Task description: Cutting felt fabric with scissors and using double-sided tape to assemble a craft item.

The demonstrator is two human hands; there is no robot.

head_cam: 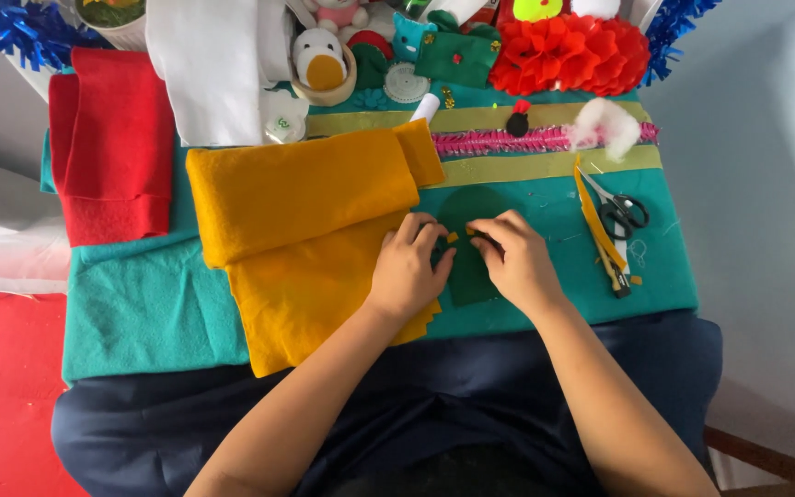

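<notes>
Quick count: two hands (407, 271) (517, 262) at work, one dark green felt piece (468, 276), one folded yellow felt (301, 198), one folded red felt (112, 147), one pair of scissors (620, 213), one red paper flower (568, 51).

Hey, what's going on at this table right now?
A person is doing felt craft on a teal cloth. Both hands meet over a dark green felt piece: the left hand and right hand pinch a small yellow bit on it. Folded mustard-yellow felt lies beside the left hand, red felt farther left, and scissors to the right.
</notes>
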